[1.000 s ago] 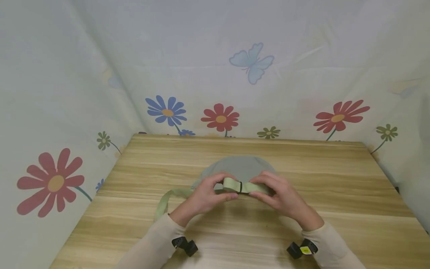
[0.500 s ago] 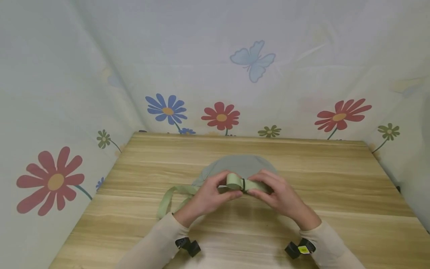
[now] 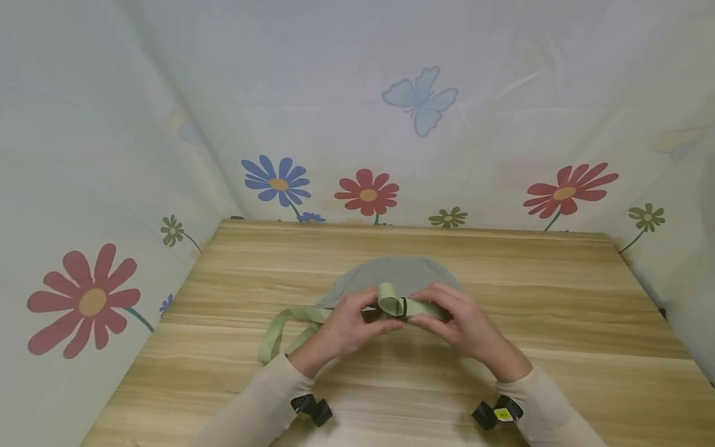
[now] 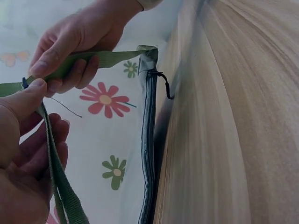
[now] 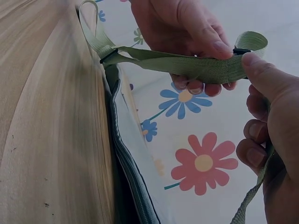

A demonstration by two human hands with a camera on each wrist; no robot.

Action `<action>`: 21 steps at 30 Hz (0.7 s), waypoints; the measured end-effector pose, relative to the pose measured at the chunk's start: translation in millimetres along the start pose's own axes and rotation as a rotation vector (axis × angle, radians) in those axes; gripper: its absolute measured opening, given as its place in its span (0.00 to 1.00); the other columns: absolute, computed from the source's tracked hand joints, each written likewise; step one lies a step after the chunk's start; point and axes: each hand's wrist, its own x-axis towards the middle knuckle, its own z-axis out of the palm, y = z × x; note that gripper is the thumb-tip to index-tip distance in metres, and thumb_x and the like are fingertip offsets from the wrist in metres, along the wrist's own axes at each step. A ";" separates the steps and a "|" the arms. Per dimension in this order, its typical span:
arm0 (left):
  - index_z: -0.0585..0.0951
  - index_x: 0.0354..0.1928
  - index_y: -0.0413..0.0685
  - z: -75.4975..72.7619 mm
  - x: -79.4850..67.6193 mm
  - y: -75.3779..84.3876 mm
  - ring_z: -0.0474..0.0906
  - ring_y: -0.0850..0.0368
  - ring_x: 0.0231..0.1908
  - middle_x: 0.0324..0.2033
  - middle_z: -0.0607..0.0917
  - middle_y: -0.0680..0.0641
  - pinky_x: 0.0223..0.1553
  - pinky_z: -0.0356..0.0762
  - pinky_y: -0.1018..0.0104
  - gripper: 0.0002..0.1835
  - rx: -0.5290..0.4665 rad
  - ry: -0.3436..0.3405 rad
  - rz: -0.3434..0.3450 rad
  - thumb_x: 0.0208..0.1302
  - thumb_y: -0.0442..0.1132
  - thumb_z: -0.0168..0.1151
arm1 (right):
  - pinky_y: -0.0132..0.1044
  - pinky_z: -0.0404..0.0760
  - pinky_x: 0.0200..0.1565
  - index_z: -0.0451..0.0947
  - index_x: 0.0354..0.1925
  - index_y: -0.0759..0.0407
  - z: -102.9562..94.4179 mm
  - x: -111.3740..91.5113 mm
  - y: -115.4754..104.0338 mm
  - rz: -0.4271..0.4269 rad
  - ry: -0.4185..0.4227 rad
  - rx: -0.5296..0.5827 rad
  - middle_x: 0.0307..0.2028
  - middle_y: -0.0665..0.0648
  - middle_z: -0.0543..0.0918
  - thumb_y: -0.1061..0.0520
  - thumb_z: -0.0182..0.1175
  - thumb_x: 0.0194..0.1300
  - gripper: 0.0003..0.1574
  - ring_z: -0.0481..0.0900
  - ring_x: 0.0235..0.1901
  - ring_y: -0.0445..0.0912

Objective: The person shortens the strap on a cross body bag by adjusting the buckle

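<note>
A grey-green zippered bag (image 3: 399, 273) stands on the table just beyond both hands. Its light green webbing strap (image 3: 430, 308) is lifted between them and passes through a black slider (image 3: 404, 307). A short strap loop (image 3: 386, 298) curls up beside the slider. My left hand (image 3: 349, 323) pinches the strap left of and at the slider. The right hand (image 3: 475, 323) pinches it close to the slider on the right, as the right wrist view shows with the thumb beside the slider (image 5: 241, 51). The bag's zipper (image 4: 148, 140) faces my side.
More strap (image 3: 274, 332) hangs in a loop on the table, left of the left hand. The wood-grain table (image 3: 558, 298) ends at a flower-printed cloth backdrop (image 3: 480, 155). Black wrist cameras (image 3: 313, 410) sit on both sleeves.
The small strap loop by the slider has gone from lying flat to curling upright and larger. Both hands have shifted only slightly, staying on the strap.
</note>
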 end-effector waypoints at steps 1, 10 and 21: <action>0.88 0.52 0.47 0.0 0.1 0.3 0.84 0.62 0.50 0.50 0.91 0.47 0.54 0.89 0.53 0.15 0.003 0.001 0.013 0.66 0.37 0.78 | 0.25 0.78 0.38 0.86 0.54 0.54 0.2 0.0 0.3 -0.005 0.001 -0.002 0.44 0.51 0.89 0.54 0.74 0.69 0.16 0.80 0.38 0.37; 0.89 0.52 0.49 -1.0 1.5 1.0 0.87 0.57 0.54 0.50 0.91 0.49 0.58 0.86 0.64 0.15 0.144 0.013 0.131 0.64 0.38 0.80 | 0.24 0.75 0.36 0.86 0.58 0.61 1.0 4.0 -2.1 -0.052 0.015 -0.019 0.42 0.54 0.88 0.39 0.61 0.77 0.30 0.77 0.34 0.38; 0.89 0.55 0.45 -4.4 1.2 1.9 0.88 0.52 0.57 0.54 0.91 0.46 0.61 0.86 0.63 0.18 0.229 -0.036 0.240 0.64 0.37 0.79 | 0.21 0.74 0.32 0.88 0.55 0.59 1.2 5.1 -1.3 -0.073 -0.034 -0.005 0.40 0.51 0.87 0.40 0.63 0.77 0.26 0.74 0.31 0.34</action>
